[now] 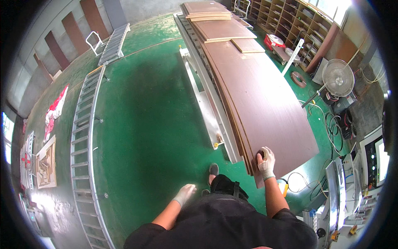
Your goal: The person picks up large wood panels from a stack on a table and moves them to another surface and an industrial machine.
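Observation:
My right hand [266, 162], in a pale glove with bare fingertips, rests at the near left corner of a brown board [264, 102] on top of a stack. Something small and dark shows by its fingers; whether they hold it I cannot tell. My left hand [185, 193], gloved too, hangs over the green floor beside my body, its fingers close together and seemingly holding nothing. Smaller boards [228, 29] lie on the far part of the stack, with a narrow offcut [247, 45] at their near edge. Below the stack runs a metal roller conveyor [222, 124].
Another roller conveyor [82, 143] runs along the left. A standing fan [338, 77], a coil of edge banding [298, 79] and loose hoses [334, 124] are on the right. Wooden pigeonhole shelving [289, 23] stands behind. A machine with a lit screen [381, 158] is near right.

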Tool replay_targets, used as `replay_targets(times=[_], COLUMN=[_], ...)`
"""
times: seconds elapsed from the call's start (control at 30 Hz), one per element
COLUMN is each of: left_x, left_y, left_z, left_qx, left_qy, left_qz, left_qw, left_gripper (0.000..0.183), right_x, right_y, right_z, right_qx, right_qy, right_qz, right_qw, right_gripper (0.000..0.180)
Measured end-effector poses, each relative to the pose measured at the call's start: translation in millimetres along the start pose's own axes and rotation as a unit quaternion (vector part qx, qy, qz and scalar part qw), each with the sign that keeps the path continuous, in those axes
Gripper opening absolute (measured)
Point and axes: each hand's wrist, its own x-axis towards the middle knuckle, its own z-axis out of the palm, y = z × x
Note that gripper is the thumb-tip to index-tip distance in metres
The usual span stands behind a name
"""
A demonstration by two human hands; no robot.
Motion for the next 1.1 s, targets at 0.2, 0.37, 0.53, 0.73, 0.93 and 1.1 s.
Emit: replay_targets(times=[0.2,0.37,0.53,0.73,0.93,1.1], left_x=[46,95,114,135,170,235], left_y=[19,44,106,157,167,209], left_z=[-63,-155,-262,-303,-369,-459], left_qx=[0.106,0.458,0.401,-0.102,0.413,0.502], left_qy=[0.037,0.031,0.110,0.322,0.044,0.028], left_qz=[0.005,0.151,0.054,-0.084,-0.016,0.095], left_qw=[0.994,0.875,0.908,0.937,0.910,0.859], left_gripper=[0.046,0.034,0.033,0.022,0.023,0.016], right_x=[71,176,308,448,566,634], right_y=[-18,-44,-70,-73,-46,-17], right_z=[49,101,170,243,291,296], right_qx=[-0.131,-0.116,-0.096,-0.115,-0.161,-0.208], right_qy=[0.036,0.041,0.089,0.125,0.175,0.224], right_qz=[0.053,0.085,0.089,0.064,0.164,0.231], right_qw=[0.989,0.989,0.987,0.983,0.957,0.924], right_gripper=[0.044,0.044,0.045,0.044,0.049,0.056])
